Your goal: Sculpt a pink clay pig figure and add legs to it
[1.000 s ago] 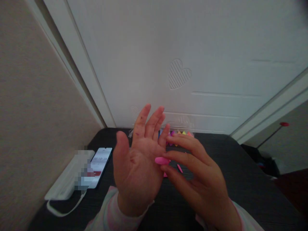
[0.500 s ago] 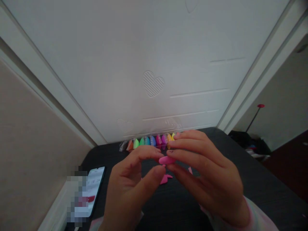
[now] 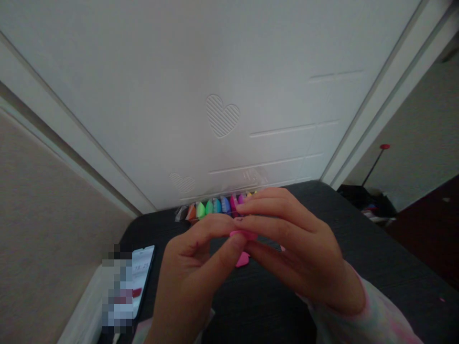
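Observation:
A small flat piece of pink modelling clay point(image 3: 244, 234) is pinched between both my hands above the dark table. My left hand point(image 3: 201, 263) has thumb and forefinger closed on its left end. From the right, the fingers and thumb of my right hand point(image 3: 301, 243) press on the same piece, partly covering it. Below the hands another pink clay piece point(image 3: 242, 259) lies on the table, partly hidden. A further pink bit point(image 3: 283, 248) shows just behind my right fingers.
Several packets of coloured clay point(image 3: 209, 207) stand in a row at the back of the black table point(image 3: 358, 248), against a white panel point(image 3: 222, 57) with embossed hearts. A lit phone point(image 3: 143, 267) lies at the left. Dark items point(image 3: 369, 203) sit beyond the table's right edge.
My right hand has moved left and closed further over the clay, covering more of it. The left forefinger and thumb are closer together. The whole view has shifted slightly.

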`<state>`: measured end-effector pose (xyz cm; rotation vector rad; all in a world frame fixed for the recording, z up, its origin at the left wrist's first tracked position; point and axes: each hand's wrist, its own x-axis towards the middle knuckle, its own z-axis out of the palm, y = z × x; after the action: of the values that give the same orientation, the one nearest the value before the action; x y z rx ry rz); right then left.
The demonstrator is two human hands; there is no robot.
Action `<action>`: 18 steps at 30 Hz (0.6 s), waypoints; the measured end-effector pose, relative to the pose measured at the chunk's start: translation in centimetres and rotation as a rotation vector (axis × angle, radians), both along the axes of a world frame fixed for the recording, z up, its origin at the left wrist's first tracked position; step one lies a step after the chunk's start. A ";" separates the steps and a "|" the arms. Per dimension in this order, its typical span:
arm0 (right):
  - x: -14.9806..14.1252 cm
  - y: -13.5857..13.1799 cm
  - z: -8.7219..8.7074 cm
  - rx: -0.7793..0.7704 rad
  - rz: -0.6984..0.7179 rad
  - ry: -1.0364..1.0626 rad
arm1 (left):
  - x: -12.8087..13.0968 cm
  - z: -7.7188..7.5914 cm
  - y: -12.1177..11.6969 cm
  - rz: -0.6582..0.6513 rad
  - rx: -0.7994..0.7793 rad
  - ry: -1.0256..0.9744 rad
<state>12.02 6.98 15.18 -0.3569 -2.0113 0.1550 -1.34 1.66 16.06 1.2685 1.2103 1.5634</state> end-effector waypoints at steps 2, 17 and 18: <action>0.0 0.1 -0.1 0.008 -0.004 -0.006 | 0.0 -0.1 0.1 -0.008 -0.010 -0.004; 0.1 0.1 0.1 -0.012 -0.034 -0.015 | -0.2 -0.6 0.7 -0.045 -0.023 -0.167; 0.1 0.1 0.1 -0.013 -0.032 -0.014 | -0.3 -0.7 0.7 -0.068 -0.026 -0.161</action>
<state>12.15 7.09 15.24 -0.3998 -2.0179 0.1459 -1.63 2.38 15.34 1.1323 1.0721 1.5637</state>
